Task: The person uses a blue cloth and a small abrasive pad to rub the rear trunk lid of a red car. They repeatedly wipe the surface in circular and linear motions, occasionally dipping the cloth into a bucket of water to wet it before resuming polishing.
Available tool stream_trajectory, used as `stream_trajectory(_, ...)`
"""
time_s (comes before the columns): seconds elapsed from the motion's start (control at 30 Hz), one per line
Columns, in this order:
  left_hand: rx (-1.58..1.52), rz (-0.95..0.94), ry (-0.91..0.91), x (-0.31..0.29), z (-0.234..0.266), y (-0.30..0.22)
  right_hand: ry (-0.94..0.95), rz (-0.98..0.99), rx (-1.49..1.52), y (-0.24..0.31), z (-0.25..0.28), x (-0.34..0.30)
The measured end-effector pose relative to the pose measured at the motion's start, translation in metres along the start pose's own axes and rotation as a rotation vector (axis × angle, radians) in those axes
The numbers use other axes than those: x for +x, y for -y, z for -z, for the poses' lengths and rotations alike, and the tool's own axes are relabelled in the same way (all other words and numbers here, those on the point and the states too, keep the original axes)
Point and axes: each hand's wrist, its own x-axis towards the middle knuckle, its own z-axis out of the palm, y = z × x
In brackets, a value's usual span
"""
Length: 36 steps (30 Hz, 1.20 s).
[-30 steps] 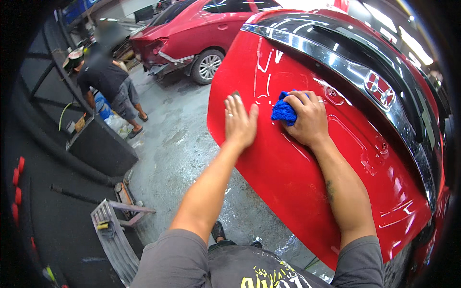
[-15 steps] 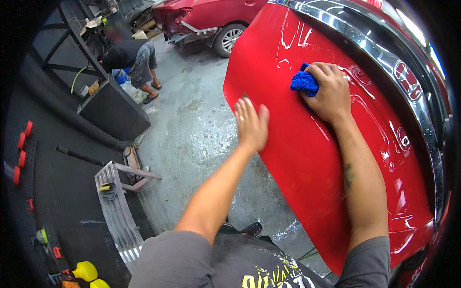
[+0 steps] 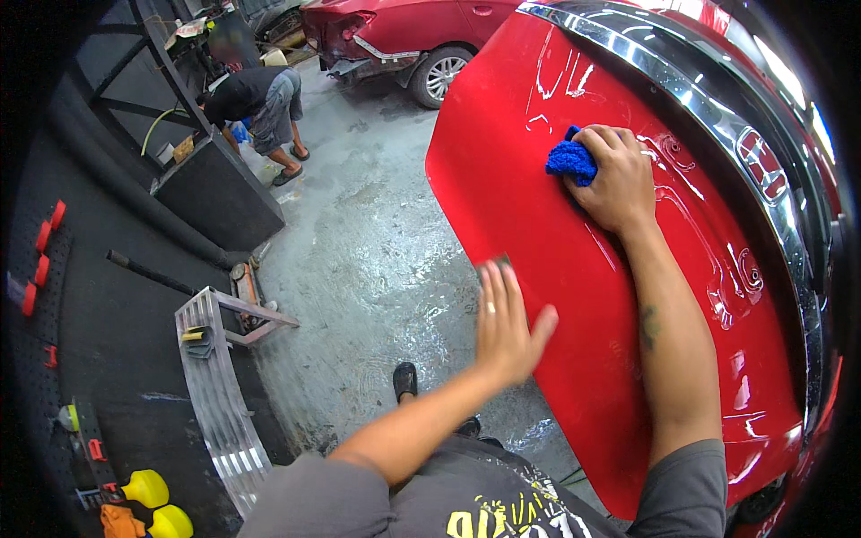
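While the right hand (image 3: pixel 617 175) grips a blue cloth (image 3: pixel 570 164), the outspread left hand (image 3: pixel 508 334) overlaps a red panel (image 3: pixel 574 309).

A car body repair workshop.
A glossy red boot lid (image 3: pixel 569 278) of one car fills the view toward three o'clock, and a second red car (image 3: pixel 413 27) stands at twelve with its rear corner ragged and exposed. Between ten and eleven o'clock a person (image 3: pixel 251 94) in dark clothes bends near a black metal frame (image 3: pixel 148 112). The grey floor (image 3: pixel 359 224) looks wet. What seems a trolley jack (image 3: pixel 247 289) sits at nine, a slatted metal bench (image 3: pixel 224 403) at eight, red clips (image 3: pixel 42 271) on a dark wall at nine, and yellow bottles (image 3: pixel 146 489) low at eight.
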Motion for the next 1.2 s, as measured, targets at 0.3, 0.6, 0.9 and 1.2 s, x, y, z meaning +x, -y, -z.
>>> stream_trajectory(0.3,-0.028,0.147,-0.047,0.098,0.009,0.057,-0.036,0.037,0.025,0.008,-0.001,0.006)
stream_trajectory(0.6,-0.01,0.015,-0.049,0.155,0.012,0.107,-0.016,0.034,-0.001,0.003,0.004,0.008)
stream_trajectory(0.9,-0.018,-0.155,0.1,0.061,0.018,0.059,0.026,0.011,-0.016,0.002,0.006,0.003)
stream_trajectory(1.2,-0.083,-0.05,0.002,0.202,0.012,0.153,0.067,0.018,0.02,0.016,0.001,0.017)
